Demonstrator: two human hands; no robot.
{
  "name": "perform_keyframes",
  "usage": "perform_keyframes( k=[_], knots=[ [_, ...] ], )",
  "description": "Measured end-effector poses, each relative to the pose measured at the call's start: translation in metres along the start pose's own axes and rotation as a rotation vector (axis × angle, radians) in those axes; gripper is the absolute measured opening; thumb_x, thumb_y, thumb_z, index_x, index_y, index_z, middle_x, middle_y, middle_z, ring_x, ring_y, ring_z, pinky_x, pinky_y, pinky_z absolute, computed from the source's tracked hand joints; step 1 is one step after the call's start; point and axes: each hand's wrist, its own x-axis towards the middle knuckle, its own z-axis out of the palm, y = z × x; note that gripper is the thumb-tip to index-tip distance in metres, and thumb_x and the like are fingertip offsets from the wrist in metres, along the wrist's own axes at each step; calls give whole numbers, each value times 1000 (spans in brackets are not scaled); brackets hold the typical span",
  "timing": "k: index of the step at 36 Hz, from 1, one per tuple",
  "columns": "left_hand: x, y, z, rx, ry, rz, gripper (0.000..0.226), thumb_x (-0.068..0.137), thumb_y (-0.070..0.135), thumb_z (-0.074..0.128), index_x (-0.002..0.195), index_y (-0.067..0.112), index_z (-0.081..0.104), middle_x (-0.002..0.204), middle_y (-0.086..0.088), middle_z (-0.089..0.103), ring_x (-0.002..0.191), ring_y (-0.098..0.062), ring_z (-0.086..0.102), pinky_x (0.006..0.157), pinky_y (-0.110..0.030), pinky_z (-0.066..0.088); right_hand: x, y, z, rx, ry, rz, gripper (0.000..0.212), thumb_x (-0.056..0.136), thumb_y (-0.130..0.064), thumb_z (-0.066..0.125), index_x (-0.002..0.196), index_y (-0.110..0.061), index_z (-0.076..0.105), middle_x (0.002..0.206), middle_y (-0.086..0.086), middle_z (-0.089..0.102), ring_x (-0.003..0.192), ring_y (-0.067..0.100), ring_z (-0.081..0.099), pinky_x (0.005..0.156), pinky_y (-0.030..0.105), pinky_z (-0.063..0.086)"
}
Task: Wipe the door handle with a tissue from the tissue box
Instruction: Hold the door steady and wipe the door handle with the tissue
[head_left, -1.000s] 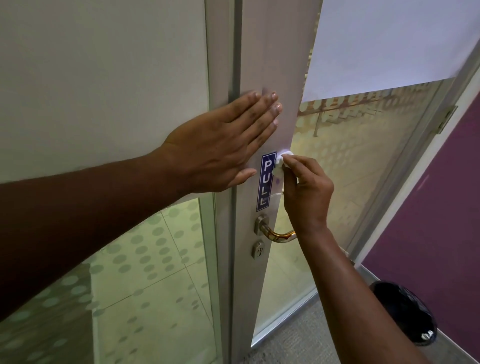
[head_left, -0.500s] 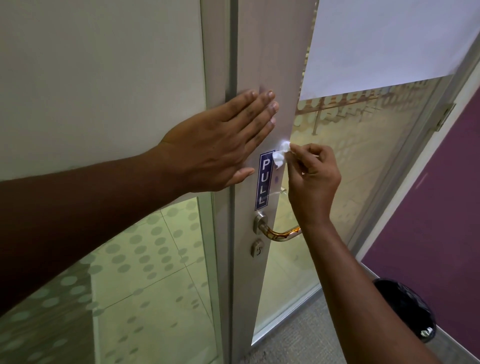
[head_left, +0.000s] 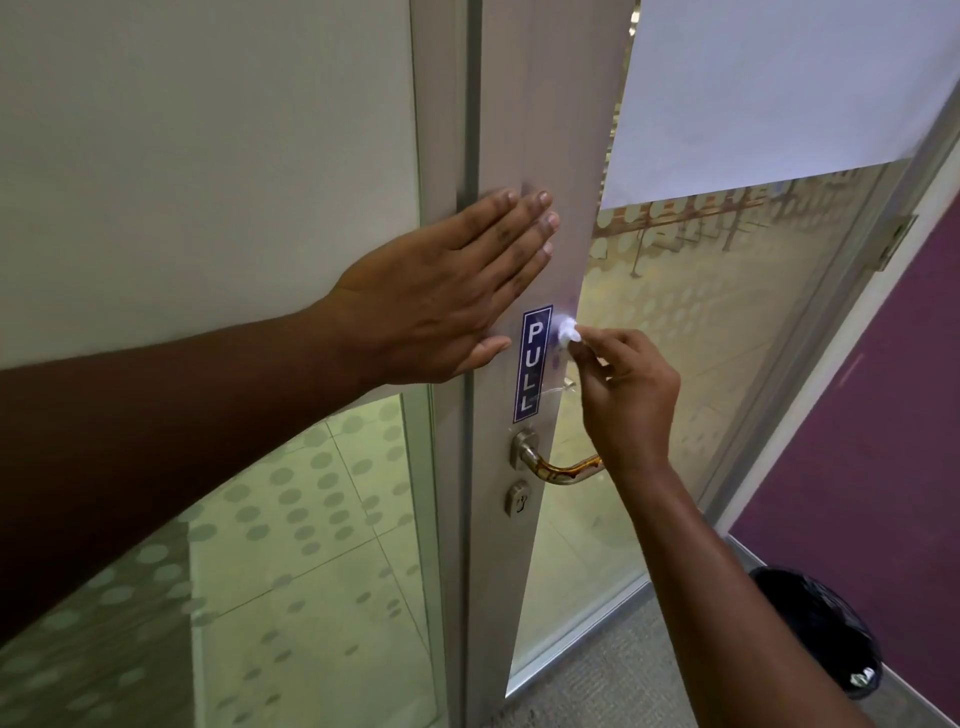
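- My right hand pinches a small wad of tissue between thumb and fingertips, and presses it on the door frame just beside the top of the blue PULL sticker.
- My left hand is flat on the frame, fingers straight and together, holding nothing.
- The door handle lies below the tissue, under the sticker. Its long axis runs about level, from the round base on the frame out to the right, and its far end goes behind my right wrist.
- My right hand is the nearer one to the handle. I judge the next move is to bring the tissue straight down onto the lever.
- I count one tissue, one handle, one keyhole, one sticker and one black bin on the floor. No tissue box is in view.
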Motion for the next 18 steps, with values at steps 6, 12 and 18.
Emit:
perform_keyframes(
  k=[6,12,18],
  knots=[
    [0,0,0,-2,-5,-3,84,102,53,-4,157,-9,2,163,-36,6,154,-47,7,127,-52,10,18,-10,-1,58,52,-21,23,90,-9,70,113,-8,73,99,3,67,85,6,60,76,8,49],
    [0,0,2,3,15,4,83,102,53,-3,157,-9,3,163,-35,7,154,-47,8,127,-52,11,10,-12,10,26,44,-52,23,91,-7,68,114,-6,73,98,7,69,83,11,62,74,13,51],
    [-1,0,2,-2,13,6,83,102,53,-3,157,-9,2,163,-36,5,154,-48,7,127,-52,11,-4,-7,11,-29,-25,-36,21,90,-10,70,111,-8,74,94,6,70,79,15,63,69,26,55]
  ],
)
